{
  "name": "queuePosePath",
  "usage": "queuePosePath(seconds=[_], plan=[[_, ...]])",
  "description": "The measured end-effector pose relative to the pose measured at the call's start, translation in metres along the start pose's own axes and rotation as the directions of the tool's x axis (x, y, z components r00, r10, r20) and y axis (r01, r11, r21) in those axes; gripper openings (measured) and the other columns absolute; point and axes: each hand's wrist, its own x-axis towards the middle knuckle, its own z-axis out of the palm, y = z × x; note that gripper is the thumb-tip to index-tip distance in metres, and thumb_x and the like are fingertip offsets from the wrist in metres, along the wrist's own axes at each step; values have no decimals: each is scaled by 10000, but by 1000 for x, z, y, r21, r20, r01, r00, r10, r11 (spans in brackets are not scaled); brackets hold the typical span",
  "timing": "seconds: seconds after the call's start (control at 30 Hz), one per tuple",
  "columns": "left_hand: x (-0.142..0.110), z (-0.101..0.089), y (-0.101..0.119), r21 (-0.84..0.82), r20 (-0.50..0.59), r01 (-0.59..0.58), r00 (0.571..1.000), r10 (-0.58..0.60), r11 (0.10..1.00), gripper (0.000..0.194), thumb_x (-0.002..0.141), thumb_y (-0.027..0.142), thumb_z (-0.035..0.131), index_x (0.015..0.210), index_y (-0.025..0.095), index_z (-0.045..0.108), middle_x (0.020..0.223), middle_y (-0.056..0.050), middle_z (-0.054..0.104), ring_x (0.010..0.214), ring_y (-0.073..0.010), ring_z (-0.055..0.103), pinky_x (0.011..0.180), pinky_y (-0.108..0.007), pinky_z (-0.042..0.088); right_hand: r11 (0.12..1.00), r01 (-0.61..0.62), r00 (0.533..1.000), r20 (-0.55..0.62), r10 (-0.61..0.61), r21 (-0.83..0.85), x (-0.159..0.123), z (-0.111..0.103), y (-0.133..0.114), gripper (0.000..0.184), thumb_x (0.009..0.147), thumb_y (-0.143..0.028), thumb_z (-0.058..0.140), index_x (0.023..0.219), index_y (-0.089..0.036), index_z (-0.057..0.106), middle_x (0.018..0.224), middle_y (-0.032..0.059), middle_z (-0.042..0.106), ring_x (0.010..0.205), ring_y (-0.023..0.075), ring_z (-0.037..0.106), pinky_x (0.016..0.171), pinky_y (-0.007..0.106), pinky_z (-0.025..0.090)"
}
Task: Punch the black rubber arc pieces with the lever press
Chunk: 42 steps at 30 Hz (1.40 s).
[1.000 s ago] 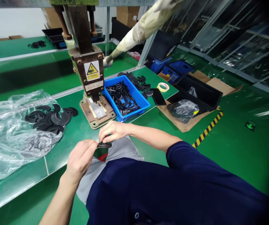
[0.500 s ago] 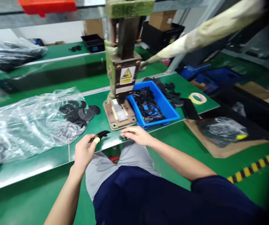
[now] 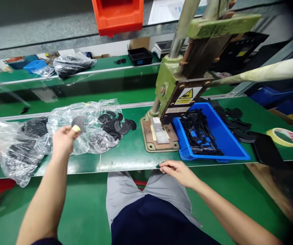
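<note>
My left hand (image 3: 63, 139), yellow wrapping on its thumb, pinches a dark curved flat piece (image 3: 79, 122) above the clear plastic bag (image 3: 57, 115). Right of that bag lies a pile of black crescent-shaped pieces (image 3: 114, 124). My right hand (image 3: 178, 172) is at the bench's front edge with its fingers pressed together; something small and dark shows at the fingertips, too unclear to name. Just beyond it stands a green hand press (image 3: 170, 80) with a metal plate (image 3: 161, 136) on its base. Beside the press, a blue bin (image 3: 228, 143) holds thin black parts (image 3: 199, 129).
A roll of tape (image 3: 285, 137) and a black box-like object (image 3: 267, 149) are at the right. More black pieces (image 3: 235, 119) lie behind the blue bin. An orange bin (image 3: 118, 17) hangs overhead at the shelf edge. The pale press handle (image 3: 269, 71) reaches out to the right.
My left hand has carried the curved piece leftward, from in front of the press to over the plastic bag. My right hand stays near the bench edge. The view has swung left.
</note>
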Motion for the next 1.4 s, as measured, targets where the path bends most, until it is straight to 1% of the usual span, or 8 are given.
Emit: queuePosePath(seconds=[0.1,0.2,0.43,0.63,0.73,0.83,1.07,1.4], plan=[[87,-4,38,-173,-151,-10,988,-17,985,101,855,130,570,887,96,480,701,60,558,696,-48,633,798,-254,536,1000,1,1000,-30,-1,-13,-1,4,1,427,854,-567,568,975,-193,736,918,88,756,753,199,685,691,338,562],[114,7,50,-141,-22,119,992,-124,983,68,899,143,536,887,104,481,694,23,582,678,-88,655,766,-294,578,1000,18,998,-57,-19,-14,-7,4,-1,403,854,-568,574,946,-212,738,933,78,751,755,200,674,682,339,558],[12,76,5,48,122,-133,984,126,990,373,762,241,646,1105,97,636,881,-79,693,710,-150,675,676,-269,556,993,59,998,-23,-62,-101,-15,-4,-5,344,895,-525,545,968,-250,738,1001,66,749,923,224,689,749,334,535],[-59,104,1,192,339,-373,893,296,908,423,776,376,607,1112,130,681,922,-96,736,747,-184,669,759,-323,557,965,195,979,-22,-202,-177,-25,-19,-19,325,931,-493,516,937,-256,739,918,59,747,842,199,693,734,314,539],[-68,109,-1,345,468,-464,839,278,816,362,805,352,565,1078,159,703,956,-106,753,815,-220,692,797,-343,549,924,253,946,-126,-298,-288,-33,-45,-28,333,947,-474,497,919,-249,742,892,60,752,808,187,698,774,312,553],[-63,110,-5,537,542,-556,803,246,634,364,843,332,497,1072,148,713,1056,-157,742,936,-289,696,839,-393,534,856,107,907,-304,-293,-506,-32,-83,-35,360,979,-423,428,975,-219,724,930,74,752,817,180,702,793,303,560],[-45,111,-13,725,594,-604,792,142,331,454,880,412,433,1116,149,718,1145,-217,696,978,-375,695,786,-447,554,711,-257,931,-366,-1,-654,9,-165,-22,351,879,-285,657,1192,-126,656,1176,167,682,1099,280,663,998,452,517],[-63,115,-2,685,601,-654,756,260,320,414,898,488,420,1061,206,675,1101,-161,696,859,-352,674,686,-470,546,739,-274,950,-295,107,-616,17,-168,-21,321,941,-394,598,1165,-166,623,1211,83,644,1098,209,631,969,453,548]])
